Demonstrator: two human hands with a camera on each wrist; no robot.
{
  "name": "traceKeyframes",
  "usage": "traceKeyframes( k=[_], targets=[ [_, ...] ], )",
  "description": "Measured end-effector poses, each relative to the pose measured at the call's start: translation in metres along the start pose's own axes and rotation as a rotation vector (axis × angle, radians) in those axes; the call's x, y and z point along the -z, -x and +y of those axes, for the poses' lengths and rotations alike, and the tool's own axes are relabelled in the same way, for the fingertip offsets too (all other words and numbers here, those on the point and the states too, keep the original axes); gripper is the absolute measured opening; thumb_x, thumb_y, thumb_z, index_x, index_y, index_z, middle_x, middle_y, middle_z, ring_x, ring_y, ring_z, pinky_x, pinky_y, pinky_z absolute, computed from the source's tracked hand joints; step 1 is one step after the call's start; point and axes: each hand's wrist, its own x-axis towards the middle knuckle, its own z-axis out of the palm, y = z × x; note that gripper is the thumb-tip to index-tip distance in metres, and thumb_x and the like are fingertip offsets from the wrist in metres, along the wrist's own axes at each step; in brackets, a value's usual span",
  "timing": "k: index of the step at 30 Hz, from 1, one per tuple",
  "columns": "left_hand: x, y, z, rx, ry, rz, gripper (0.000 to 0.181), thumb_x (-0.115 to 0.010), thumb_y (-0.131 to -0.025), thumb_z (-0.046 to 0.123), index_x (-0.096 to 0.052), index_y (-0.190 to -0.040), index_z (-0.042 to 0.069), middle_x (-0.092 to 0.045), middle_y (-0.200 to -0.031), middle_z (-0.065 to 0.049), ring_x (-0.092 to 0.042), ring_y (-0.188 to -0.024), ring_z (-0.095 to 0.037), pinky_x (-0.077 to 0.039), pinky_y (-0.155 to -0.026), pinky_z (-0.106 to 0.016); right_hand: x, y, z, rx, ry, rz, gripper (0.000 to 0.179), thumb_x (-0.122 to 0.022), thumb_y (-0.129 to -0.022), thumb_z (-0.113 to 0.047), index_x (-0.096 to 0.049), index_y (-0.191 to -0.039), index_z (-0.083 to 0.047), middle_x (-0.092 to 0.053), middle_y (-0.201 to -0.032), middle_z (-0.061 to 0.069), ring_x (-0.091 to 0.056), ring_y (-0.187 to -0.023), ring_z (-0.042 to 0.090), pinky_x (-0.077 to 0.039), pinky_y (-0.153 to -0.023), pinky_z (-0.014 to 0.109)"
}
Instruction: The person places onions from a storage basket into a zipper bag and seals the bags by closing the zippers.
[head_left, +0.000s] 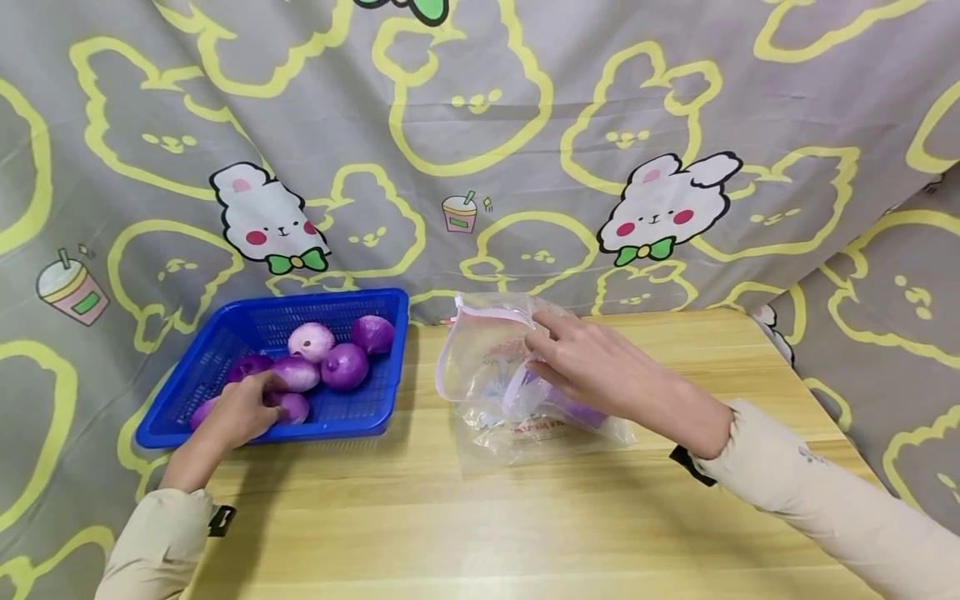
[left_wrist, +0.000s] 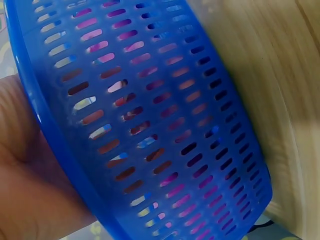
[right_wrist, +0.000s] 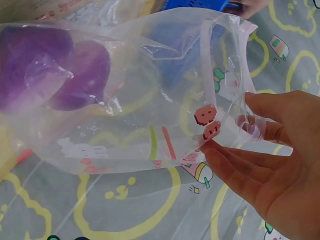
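My left hand (head_left: 236,408) reaches over the near left rim of a blue plastic basket (head_left: 397,367), fingers down among purple onions (head_left: 291,408). In the left wrist view the basket's slotted wall (left_wrist: 150,100) mostly hides those fingers, and I cannot tell whether they grip an onion. My right hand (head_left: 588,358) pinches the mouth edge of a clear plastic bag (head_left: 480,358) with a pinkish-purple rim. In the right wrist view, thumb and fingers (right_wrist: 225,160) hold that rim apart, and two purple onions (right_wrist: 35,65) show inside the bag.
Several onions (head_left: 345,367) lie in the basket's middle and right part. The basket and bag sit on a light wooden table (head_left: 450,525). A grey cartoon-print curtain (head_left: 517,192) hangs right behind the table's back edge and round the sides.
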Motion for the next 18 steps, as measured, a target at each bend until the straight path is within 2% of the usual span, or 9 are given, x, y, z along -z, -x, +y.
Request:
traceKeyframes(
  k=[4,10,14,18],
  targets=[
    [0.001,0.002,-0.003,0.032,0.007,-0.041,0.041,-0.078,-0.080,0.017,-0.064,-0.111,-0.006,-0.067,-0.090,-0.021,-0.061,-0.085,-0.044,-0.048,-0.072,-0.056,0.000,0.002,-0.001,0.009,0.001,0.016,0.019,-0.074,-0.091,-0.019,-0.060,-0.099,-0.008,-0.061,-0.119,0.017,-0.057,-0.075,0.024,-0.051,-0.056,0.036],
    [-0.001,0.004,-0.007,0.007,0.029,-0.038,0.044,-0.081,-0.081,0.023,-0.066,-0.111,-0.007,-0.069,-0.096,-0.022,-0.063,-0.091,-0.045,-0.050,-0.075,-0.057,-0.005,0.005,-0.001,0.019,-0.023,0.039,0.018,-0.073,-0.092,-0.020,-0.059,-0.095,-0.009,-0.060,-0.125,0.019,-0.055,-0.073,0.021,-0.048,-0.053,0.030],
    [-0.002,0.007,-0.005,-0.025,0.060,0.025,0.043,-0.082,-0.080,0.021,-0.067,-0.110,-0.006,-0.070,-0.102,-0.023,-0.064,-0.094,-0.044,-0.050,-0.077,-0.057,-0.008,0.005,-0.001,0.025,-0.037,0.063,0.017,-0.074,-0.091,-0.019,-0.060,-0.097,-0.009,-0.060,-0.121,0.016,-0.053,-0.073,0.020,-0.048,-0.052,0.029],
    [0.000,0.011,0.005,-0.054,0.070,0.110,0.042,-0.083,-0.079,0.017,-0.066,-0.112,-0.004,-0.069,-0.104,-0.025,-0.063,-0.092,-0.044,-0.049,-0.074,-0.056,-0.009,0.007,-0.001,0.026,-0.048,0.076,0.017,-0.074,-0.091,-0.018,-0.060,-0.096,-0.009,-0.060,-0.117,0.014,-0.053,-0.077,0.021,-0.049,-0.053,0.030]
  ],
)
